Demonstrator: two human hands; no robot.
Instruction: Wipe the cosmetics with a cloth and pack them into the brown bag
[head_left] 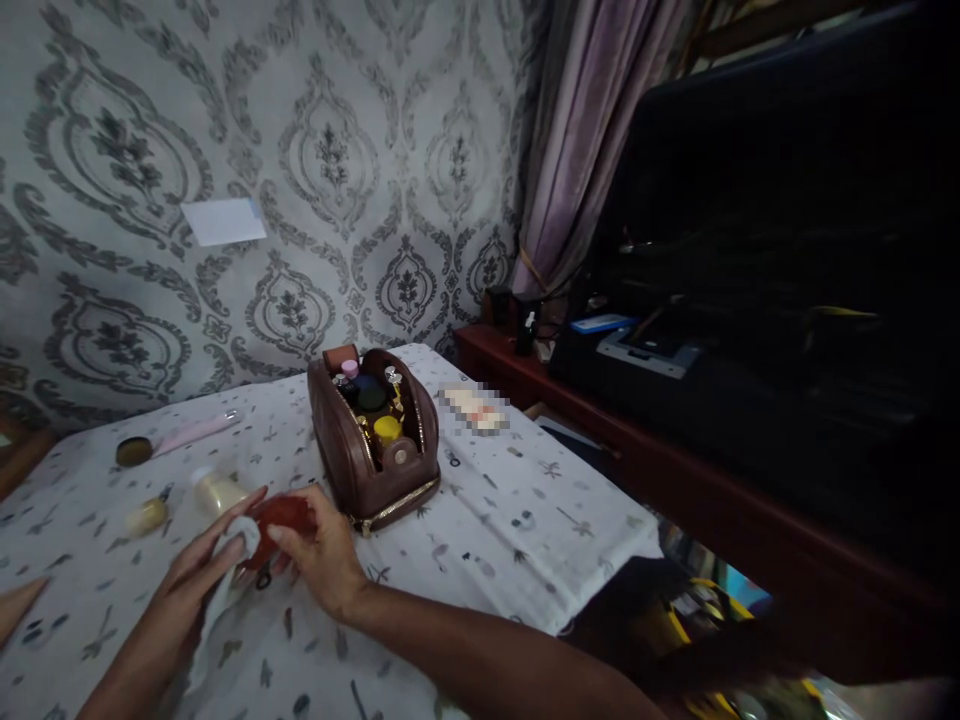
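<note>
My right hand (pixel 324 553) grips a small round red container (pixel 283 517) over the patterned tablecloth (pixel 487 510). My left hand (pixel 201 565) presses a white cloth (pixel 232 560) against the container's left side. Just right of the hands stands an open brown toiletry bag (pixel 352 450) packed with several small bottles and jars, among them one with a yellow lid (pixel 387 429).
On the cloth to the left lie a pale bottle (pixel 217 490), a small yellowish jar (pixel 146 516), a dark round tin (pixel 134 452) and a pink tube (pixel 196 432). A blurred packet (pixel 472 409) lies right of the bag. A dark wooden cabinet (pixel 675 470) runs past the table's right edge.
</note>
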